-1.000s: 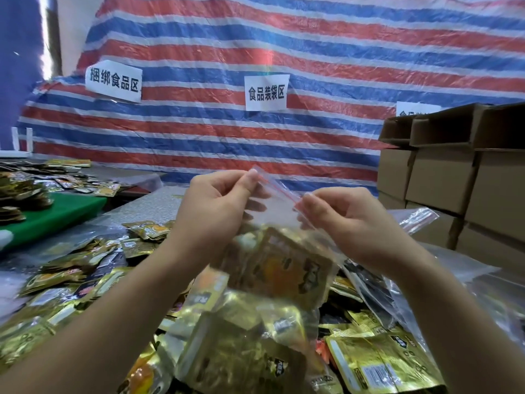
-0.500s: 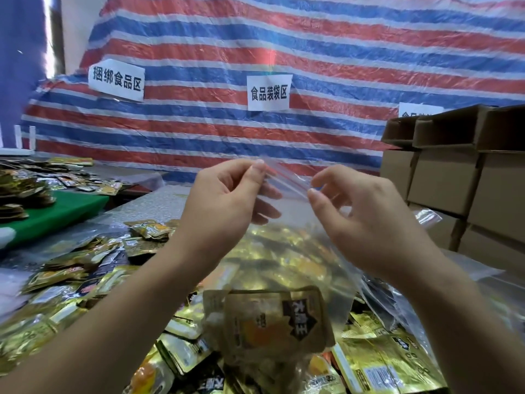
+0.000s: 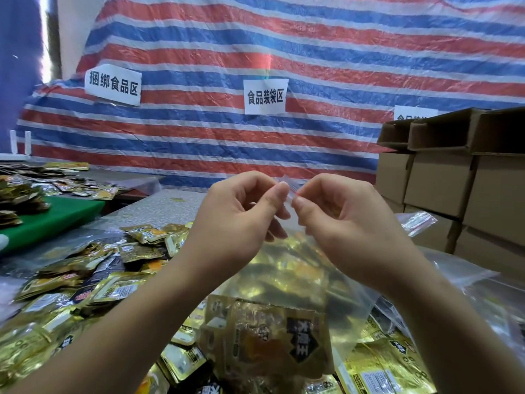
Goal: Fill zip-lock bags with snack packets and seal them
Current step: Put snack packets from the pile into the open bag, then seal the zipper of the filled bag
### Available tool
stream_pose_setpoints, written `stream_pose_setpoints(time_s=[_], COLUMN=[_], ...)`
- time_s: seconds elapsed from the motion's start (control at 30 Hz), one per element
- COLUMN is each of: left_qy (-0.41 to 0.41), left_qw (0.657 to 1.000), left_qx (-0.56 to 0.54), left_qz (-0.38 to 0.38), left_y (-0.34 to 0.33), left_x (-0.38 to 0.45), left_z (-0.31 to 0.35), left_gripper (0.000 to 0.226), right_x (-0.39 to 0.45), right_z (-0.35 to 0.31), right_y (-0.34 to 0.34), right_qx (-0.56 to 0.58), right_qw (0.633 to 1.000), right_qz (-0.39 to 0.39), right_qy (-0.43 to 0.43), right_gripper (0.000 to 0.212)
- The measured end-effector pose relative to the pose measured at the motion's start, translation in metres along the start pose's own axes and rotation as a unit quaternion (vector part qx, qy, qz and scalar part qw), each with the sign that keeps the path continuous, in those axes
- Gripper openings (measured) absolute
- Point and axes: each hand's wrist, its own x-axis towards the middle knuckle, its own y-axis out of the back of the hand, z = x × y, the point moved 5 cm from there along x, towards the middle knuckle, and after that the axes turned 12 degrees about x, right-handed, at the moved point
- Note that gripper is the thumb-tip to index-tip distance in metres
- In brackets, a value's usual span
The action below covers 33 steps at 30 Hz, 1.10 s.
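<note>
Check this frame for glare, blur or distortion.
Head view: wide-angle bending curves the striped tarp; bright blown-out strip at upper left; foil packets throw glints; both hands and the zip-lock bag stay fairly sharp.

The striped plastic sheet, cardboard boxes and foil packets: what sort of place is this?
Probably a makeshift food-packing workshop: gold foil snack packets heaped on the table, stacked brown cardboard boxes, a white paper sign reading "food bagging area".

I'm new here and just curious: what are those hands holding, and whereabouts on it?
Both hands hold a clear zip-lock bag full of gold snack packets. The left hand and right hand pinch its top zip edge between thumb and fingers.
</note>
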Motion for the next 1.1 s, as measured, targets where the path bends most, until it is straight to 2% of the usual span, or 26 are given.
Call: stream_pose_setpoints(time_s=[0.27, 0.53, 1.1], left_qy=[-0.010, -0.061, -0.067], left_qw=[1.000, 0.994, 0.975], left_qx=[0.012, 0.086, 0.116], left_qz=[-0.005, 0.018, 0.176], left_y=[-0.002, -0.002, 0.016], left_x=[-0.002, -0.005, -0.007], left_z=[0.002, 0.006, 0.000], left_gripper=[0.020, 0.017, 0.022], right_x=[-0.001, -0.001, 0.002], right_z=[-0.002, 0.001, 0.016], right_y=[-0.001, -0.002, 0.002], right_qx=[0.010, -0.011, -0.055], right_qw=[1.000, 1.000, 0.997], right_qz=[0.009, 0.019, 0.010], right_qy=[-0.008, 0.005, -0.045], right_gripper=[0.016, 0.015, 0.018])
